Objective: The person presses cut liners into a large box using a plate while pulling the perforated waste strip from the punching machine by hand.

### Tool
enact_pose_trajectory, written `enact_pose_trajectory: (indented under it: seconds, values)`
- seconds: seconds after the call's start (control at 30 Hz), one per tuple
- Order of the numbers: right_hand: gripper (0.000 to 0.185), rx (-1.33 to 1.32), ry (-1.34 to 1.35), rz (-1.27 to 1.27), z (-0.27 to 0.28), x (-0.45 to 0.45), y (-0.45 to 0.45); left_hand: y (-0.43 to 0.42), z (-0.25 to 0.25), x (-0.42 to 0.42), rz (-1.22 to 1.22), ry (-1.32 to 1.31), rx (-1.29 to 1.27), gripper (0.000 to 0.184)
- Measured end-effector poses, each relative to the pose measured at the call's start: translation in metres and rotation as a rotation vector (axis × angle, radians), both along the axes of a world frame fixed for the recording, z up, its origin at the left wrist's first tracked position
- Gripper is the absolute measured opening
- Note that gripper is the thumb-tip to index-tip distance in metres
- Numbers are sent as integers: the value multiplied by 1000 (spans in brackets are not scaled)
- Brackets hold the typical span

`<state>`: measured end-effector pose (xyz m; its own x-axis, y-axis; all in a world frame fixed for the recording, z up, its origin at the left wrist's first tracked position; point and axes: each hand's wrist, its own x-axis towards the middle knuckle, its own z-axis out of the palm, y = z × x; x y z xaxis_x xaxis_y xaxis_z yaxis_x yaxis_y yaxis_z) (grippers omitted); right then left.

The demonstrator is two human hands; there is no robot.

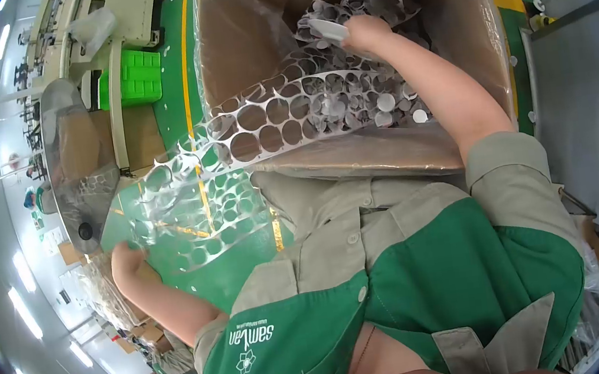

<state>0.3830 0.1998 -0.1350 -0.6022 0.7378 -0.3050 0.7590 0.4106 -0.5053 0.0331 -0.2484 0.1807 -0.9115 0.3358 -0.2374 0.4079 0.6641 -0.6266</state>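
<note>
My left hand [127, 259] is out at the left with its fingers closed, apparently around the end of a perforated sheet [236, 131]; blur hides the exact grip. This thin silvery sheet, punched with rows of round holes, stretches from the left hand up to the box. My right hand [368, 35] reaches into a large lined cardboard box [237, 45] and grips a white disc [329, 30], seen tilted. Below and around it lie many loose round discs [385, 102] and more punched scrap.
A cardboard box rim [371, 163] stands against my body. At the upper left are a machine [121, 14], a green crate [131, 78] and a grey guard [77, 169]. The green floor [176, 124] carries yellow lines. A grey panel [584, 70] rises on the right.
</note>
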Motion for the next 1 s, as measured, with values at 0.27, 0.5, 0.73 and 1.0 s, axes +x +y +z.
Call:
enact_pose_trajectory:
  seconds: [0.27, 0.5, 0.73, 1.0]
  values:
    - [38, 78, 304, 178, 83, -20, -15, 224, -159, 138, -721, -706, 376, 78]
    - [39, -520, 1122, 236, 207, 30, -17, 186, -150, 135, -155, -1099, 780, 26]
    - [50, -1532, 1108, 499, 33, -9, -6, 51, 2, 84, 179, -1042, 1837, 36]
    - [37, -60, -441, -51, -145, 74, -18, -48, -18, 13, 170, -435, 1477, 31]
